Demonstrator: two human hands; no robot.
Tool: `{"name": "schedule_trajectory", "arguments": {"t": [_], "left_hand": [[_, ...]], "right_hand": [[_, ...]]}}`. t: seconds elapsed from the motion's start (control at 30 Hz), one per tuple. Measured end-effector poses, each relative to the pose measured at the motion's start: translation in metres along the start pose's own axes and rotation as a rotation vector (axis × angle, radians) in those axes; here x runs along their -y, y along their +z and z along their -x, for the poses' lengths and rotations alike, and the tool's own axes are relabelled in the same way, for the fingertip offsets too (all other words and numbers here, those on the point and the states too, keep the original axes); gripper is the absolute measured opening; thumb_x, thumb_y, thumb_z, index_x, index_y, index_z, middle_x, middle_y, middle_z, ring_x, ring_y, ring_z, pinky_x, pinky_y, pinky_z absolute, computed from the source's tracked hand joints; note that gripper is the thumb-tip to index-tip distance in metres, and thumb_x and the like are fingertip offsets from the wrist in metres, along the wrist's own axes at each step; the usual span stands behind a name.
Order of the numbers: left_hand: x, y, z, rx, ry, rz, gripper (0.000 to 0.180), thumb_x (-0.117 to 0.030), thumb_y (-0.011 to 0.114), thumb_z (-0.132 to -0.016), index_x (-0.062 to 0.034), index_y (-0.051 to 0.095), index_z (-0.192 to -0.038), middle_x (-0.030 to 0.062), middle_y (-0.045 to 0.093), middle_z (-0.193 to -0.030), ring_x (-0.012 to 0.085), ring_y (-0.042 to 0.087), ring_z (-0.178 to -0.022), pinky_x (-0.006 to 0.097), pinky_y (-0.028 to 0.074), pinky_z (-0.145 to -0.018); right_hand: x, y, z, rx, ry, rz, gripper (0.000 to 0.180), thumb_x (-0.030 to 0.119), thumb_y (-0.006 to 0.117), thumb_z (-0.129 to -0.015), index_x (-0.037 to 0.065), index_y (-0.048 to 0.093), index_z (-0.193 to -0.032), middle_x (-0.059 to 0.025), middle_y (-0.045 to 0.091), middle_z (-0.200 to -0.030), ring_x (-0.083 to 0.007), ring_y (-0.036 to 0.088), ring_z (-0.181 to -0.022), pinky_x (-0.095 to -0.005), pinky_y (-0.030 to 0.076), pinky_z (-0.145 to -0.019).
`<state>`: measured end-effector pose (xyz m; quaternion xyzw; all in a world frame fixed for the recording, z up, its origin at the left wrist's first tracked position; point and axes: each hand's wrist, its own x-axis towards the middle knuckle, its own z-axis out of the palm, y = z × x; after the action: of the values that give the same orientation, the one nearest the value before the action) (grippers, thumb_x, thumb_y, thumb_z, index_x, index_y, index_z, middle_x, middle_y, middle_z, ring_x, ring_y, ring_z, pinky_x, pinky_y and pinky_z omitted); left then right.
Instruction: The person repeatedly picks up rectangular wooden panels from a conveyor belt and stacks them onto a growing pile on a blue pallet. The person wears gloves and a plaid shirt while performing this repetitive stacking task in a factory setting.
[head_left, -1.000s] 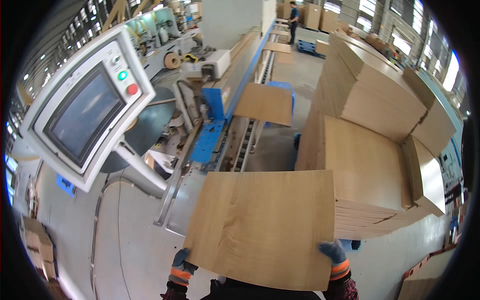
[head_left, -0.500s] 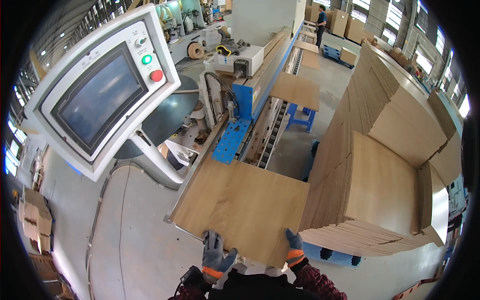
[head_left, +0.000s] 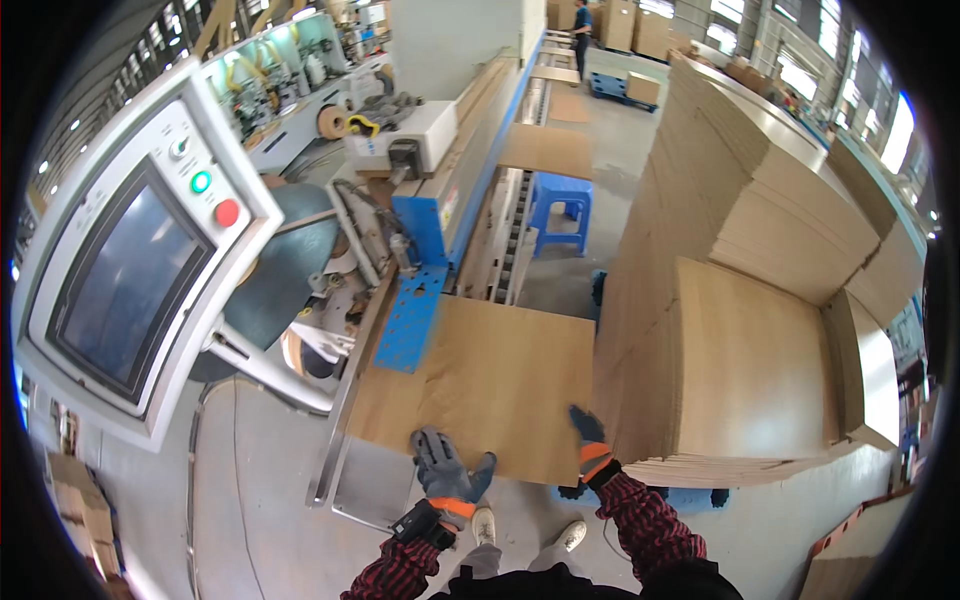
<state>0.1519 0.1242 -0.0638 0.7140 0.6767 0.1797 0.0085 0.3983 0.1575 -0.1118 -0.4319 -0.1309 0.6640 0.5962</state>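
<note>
A rectangular wood-grain panel (head_left: 480,390) lies on the machine's infeed, its far left corner under a blue perforated plate (head_left: 411,318). My left hand (head_left: 445,468), in a grey glove with an orange cuff, lies over the panel's near edge. Its fingers are stretched flat on the top face and the thumb stands apart. At the near right corner my right hand (head_left: 591,440), gloved alike, holds the panel's side edge; part of its fingers is hidden. A metal guide rail (head_left: 345,420) runs along the panel's left side.
To the left stands a control panel (head_left: 130,260) with a dark screen, on a white arm. Tall stacks of panels (head_left: 755,370) rise close on my right. Beyond the machine are a roller track (head_left: 514,235), a blue stool (head_left: 562,212) and a distant person (head_left: 582,35).
The wood-grain panel has moved forward, farther under the blue plate, with both hands following it. My forearms reach farther out, and the view has shifted to the right.
</note>
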Motion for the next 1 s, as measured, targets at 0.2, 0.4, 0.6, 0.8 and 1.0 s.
{"name": "schedule_trajectory", "arguments": {"t": [0.2, 0.4, 0.6, 0.8, 1.0], "left_hand": [[-0.004, 0.009, -0.008, 0.001, -0.017, -0.019, 0.086, -0.055, 0.054, -0.071, 0.0164, 0.038, -0.117, 0.0309, 0.029, -0.130, 0.0486, 0.024, -0.123, 0.054, 0.028, -0.096], [-0.011, 0.028, -0.048, -0.017, 0.011, -0.027, 0.088, -0.056, 0.052, -0.073, 0.0165, 0.036, -0.120, 0.0328, 0.027, -0.130, 0.0478, 0.024, -0.123, 0.049, 0.024, -0.101], [-0.019, 0.055, -0.113, -0.045, 0.091, -0.079, 0.089, -0.058, 0.048, -0.074, 0.0142, 0.034, -0.123, 0.0320, 0.027, -0.131, 0.0464, 0.023, -0.123, 0.048, 0.022, -0.103], [-0.054, 0.065, -0.133, 0.037, 0.113, 0.534, 0.069, -0.050, 0.047, -0.082, 0.0049, 0.039, -0.123, 0.0233, 0.036, -0.129, 0.0381, 0.031, -0.122, 0.044, 0.026, -0.101], [-0.231, 0.009, -0.041, 0.905, -0.333, 1.757, 0.043, -0.038, 0.059, -0.082, -0.0005, 0.054, -0.102, 0.0102, 0.061, -0.081, 0.0222, 0.061, -0.066, 0.032, 0.052, -0.062]], "right_hand": [[-0.020, -0.027, -0.034, 0.008, -0.081, 0.119, 0.038, 0.024, 0.061, -0.081, 0.001, 0.055, -0.110, -0.0050, 0.059, -0.102, -0.0140, 0.056, -0.092, -0.0265, 0.044, -0.081], [0.006, -0.019, -0.081, -0.040, -0.105, 0.163, 0.036, 0.026, 0.060, -0.082, 0.001, 0.056, -0.106, -0.0043, 0.060, -0.097, -0.0148, 0.057, -0.085, -0.0278, 0.046, -0.078], [0.035, -0.009, -0.119, -0.087, -0.257, 0.578, 0.032, 0.024, 0.059, -0.082, 0.001, 0.058, -0.104, -0.0064, 0.060, -0.097, -0.0191, 0.057, -0.087, -0.0312, 0.045, -0.080], [0.024, -0.020, 0.015, -0.216, -0.949, 1.315, 0.025, 0.021, 0.057, -0.082, 0.004, 0.060, -0.100, -0.0078, 0.062, -0.089, -0.0237, 0.060, -0.081, -0.0346, 0.046, -0.079], [0.082, -0.078, 0.228, -0.447, -0.987, 0.974, 0.018, 0.012, 0.052, -0.084, 0.003, 0.062, -0.096, -0.0140, 0.063, -0.093, -0.0262, 0.061, -0.085, -0.0331, 0.048, -0.075]]}}
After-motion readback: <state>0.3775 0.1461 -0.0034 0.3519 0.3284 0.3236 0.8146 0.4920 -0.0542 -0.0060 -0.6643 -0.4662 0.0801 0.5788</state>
